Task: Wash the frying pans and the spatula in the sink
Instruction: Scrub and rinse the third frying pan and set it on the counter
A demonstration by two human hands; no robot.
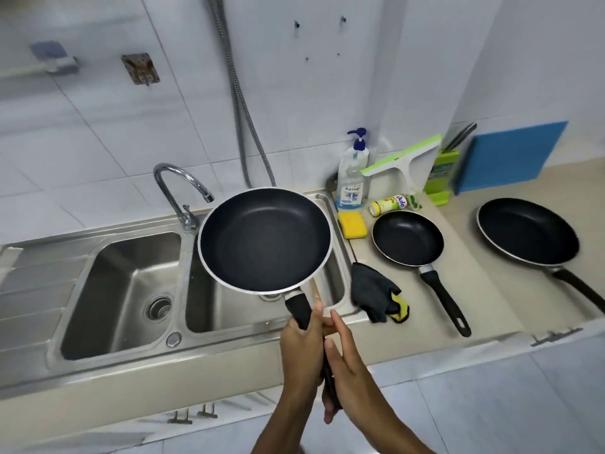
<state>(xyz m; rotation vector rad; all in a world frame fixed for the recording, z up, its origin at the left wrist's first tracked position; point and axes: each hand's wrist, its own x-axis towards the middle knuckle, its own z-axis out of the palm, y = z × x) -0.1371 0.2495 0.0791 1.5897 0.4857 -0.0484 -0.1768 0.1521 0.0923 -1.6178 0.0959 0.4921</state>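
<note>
**Pan over right basin, both hands on the handle.**
Pan [265,239] hangs above the right basin [203,299], dark face tilted toward the camera. The handle's long axis runs from the rim back toward the person, slightly right. Left hand [301,345] is nearer the bowl, fingers wrapped round the handle's top. Right hand [348,368] wraps the tail end, one finger straight. Tap [183,188] sits up-left, spout close to the pan's rim, so the next move is likely a short swing left. Spatula [316,291] shows under the pan, just by the left thumb; can't tell if touching. Small pan [407,239] and big pan [527,231] lie on the worktop [474,290], right.
</note>
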